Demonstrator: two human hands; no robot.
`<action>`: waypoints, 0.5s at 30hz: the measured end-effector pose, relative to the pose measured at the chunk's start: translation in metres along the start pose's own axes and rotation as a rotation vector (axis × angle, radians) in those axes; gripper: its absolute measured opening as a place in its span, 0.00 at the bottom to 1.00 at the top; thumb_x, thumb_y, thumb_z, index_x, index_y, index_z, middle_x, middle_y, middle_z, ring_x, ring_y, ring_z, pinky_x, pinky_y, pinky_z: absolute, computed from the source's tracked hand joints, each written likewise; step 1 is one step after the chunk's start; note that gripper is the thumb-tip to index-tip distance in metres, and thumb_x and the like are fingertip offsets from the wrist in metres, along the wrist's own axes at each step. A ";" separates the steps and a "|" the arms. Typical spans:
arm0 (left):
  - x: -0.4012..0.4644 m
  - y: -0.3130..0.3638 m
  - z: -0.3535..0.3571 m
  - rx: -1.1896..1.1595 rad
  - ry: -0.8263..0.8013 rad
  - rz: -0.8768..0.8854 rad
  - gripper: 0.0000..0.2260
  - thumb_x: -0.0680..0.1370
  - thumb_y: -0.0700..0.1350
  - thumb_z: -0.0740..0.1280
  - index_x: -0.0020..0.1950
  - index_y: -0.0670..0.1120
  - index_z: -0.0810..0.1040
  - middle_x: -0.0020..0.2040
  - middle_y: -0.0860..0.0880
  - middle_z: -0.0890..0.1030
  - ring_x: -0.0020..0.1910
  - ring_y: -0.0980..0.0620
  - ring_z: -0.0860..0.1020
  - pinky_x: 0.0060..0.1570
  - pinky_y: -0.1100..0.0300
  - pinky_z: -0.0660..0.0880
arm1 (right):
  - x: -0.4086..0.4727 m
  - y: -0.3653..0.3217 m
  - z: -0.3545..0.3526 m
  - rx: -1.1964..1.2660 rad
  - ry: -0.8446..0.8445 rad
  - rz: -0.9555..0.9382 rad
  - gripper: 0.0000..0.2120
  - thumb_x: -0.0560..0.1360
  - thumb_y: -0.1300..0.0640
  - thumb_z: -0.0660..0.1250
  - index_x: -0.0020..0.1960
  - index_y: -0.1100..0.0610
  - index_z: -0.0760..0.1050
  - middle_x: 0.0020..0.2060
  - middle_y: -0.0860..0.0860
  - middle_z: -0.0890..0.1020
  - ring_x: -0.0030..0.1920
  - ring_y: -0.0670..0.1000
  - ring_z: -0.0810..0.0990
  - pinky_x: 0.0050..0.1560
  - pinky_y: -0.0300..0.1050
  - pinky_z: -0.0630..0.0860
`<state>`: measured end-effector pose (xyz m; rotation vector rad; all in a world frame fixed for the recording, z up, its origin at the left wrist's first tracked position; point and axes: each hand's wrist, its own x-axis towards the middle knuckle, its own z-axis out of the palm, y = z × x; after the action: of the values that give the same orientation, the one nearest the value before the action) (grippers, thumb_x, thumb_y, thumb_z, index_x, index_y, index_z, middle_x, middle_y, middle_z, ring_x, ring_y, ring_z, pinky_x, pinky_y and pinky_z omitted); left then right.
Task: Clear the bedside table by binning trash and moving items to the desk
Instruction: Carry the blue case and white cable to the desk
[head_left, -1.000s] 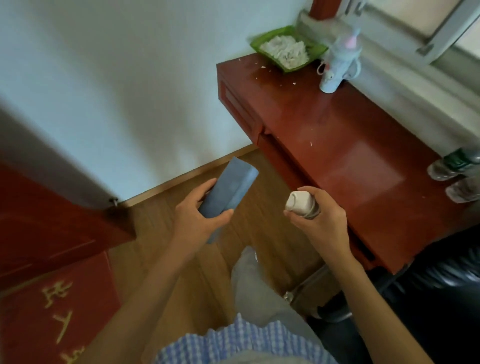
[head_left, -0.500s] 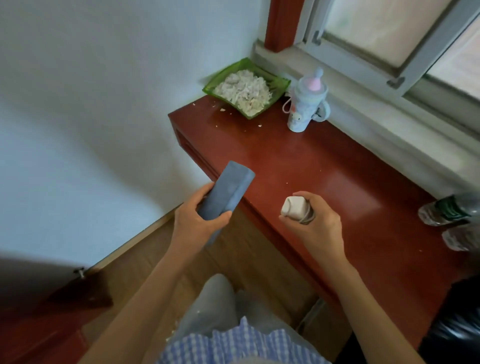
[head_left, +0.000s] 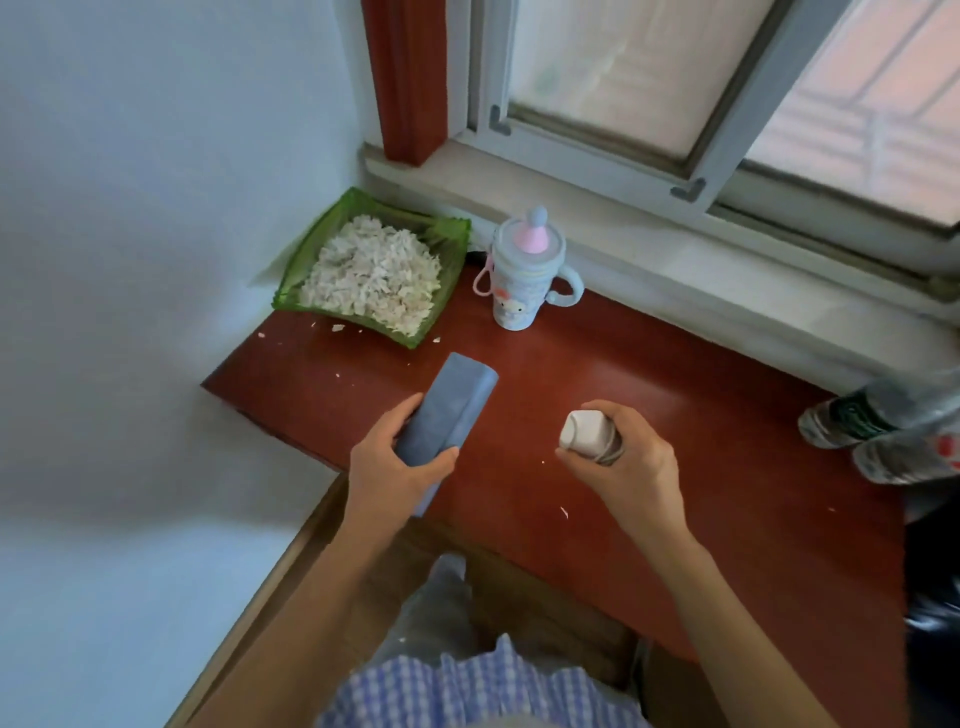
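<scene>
My left hand (head_left: 400, 467) has its fingers wrapped tight around a flat, oblong blue case (head_left: 447, 415), matte and smooth, held slanted above the counter's (head_left: 649, 364) near-left edge. My right hand (head_left: 628, 462) curls its fingers closed on a small white charger block (head_left: 584, 431) with a grey cable coiled against it, held over the middle of the counter near the front edge. In the far-left corner sits one green dish (head_left: 452, 244) heaped with pale shredded flakes (head_left: 369, 273); a few crumbs lie scattered just in front of it. Just beside the dish, along the back edge, stands one pale blue lidded cup (head_left: 522, 280) with a pink knob and side handles. At the right edge lie two clear plastic bottles (head_left: 878, 431), touching.
</scene>
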<state>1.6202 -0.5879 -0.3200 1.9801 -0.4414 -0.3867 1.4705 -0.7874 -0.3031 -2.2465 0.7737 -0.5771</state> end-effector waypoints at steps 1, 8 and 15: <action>0.007 0.000 0.001 0.009 -0.007 0.001 0.30 0.66 0.44 0.77 0.67 0.47 0.73 0.62 0.53 0.77 0.58 0.56 0.75 0.55 0.65 0.73 | 0.003 0.000 0.003 -0.010 0.009 0.010 0.22 0.62 0.54 0.79 0.54 0.51 0.77 0.48 0.43 0.81 0.46 0.43 0.79 0.45 0.41 0.78; 0.068 -0.019 0.025 0.141 -0.066 0.008 0.33 0.64 0.53 0.75 0.68 0.49 0.72 0.64 0.52 0.77 0.60 0.53 0.75 0.57 0.52 0.75 | 0.020 0.009 0.017 -0.061 0.084 0.163 0.23 0.62 0.53 0.80 0.54 0.50 0.77 0.48 0.43 0.80 0.45 0.42 0.78 0.44 0.31 0.74; 0.101 -0.034 0.055 0.296 -0.021 -0.003 0.32 0.66 0.50 0.75 0.68 0.49 0.71 0.62 0.51 0.77 0.58 0.49 0.75 0.49 0.57 0.71 | 0.036 0.022 0.017 -0.077 0.068 0.240 0.22 0.63 0.52 0.79 0.54 0.50 0.77 0.48 0.42 0.80 0.45 0.41 0.78 0.43 0.33 0.74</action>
<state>1.6885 -0.6644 -0.3816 2.2654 -0.5336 -0.3601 1.4985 -0.8168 -0.3239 -2.1702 1.0984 -0.5178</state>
